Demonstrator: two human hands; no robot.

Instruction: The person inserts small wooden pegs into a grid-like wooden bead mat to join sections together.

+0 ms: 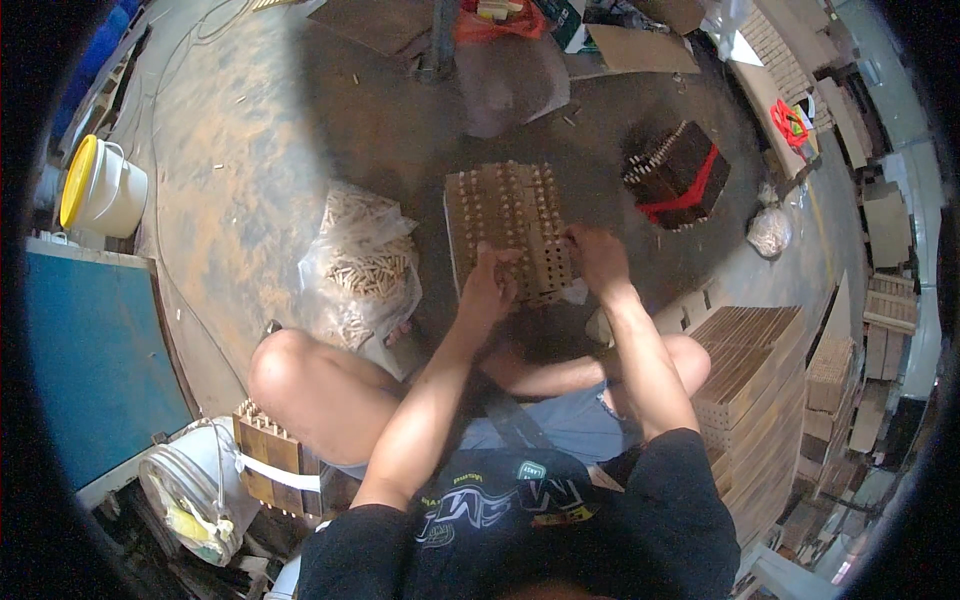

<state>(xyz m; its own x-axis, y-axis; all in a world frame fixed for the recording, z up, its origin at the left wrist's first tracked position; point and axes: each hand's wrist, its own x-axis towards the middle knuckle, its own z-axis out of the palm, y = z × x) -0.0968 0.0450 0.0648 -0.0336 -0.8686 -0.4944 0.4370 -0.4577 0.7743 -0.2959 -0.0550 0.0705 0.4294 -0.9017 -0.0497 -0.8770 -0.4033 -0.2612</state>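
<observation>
In front of my crossed legs stands a wooden block [505, 205] with rows of holes. Dowels stick up from most of its top, while several holes near its lower right are bare. Over the block's near left part, my left hand [490, 283] has its fingers bent close to the dowels. My right hand [600, 262] is at the block's right edge, fingertips pressed together. Whatever either hand pinches is too small to make out. Left of the block lies an open clear plastic bag [365, 270] full of loose wooden dowels.
A dark wooden block with a red strap [685, 185] sits at the far right, near a small tied bag [769, 232]. Stacked slatted wood [745, 365] rises beside my right knee. At left stand a yellow-lidded bucket [100, 187] and a blue panel [110, 340].
</observation>
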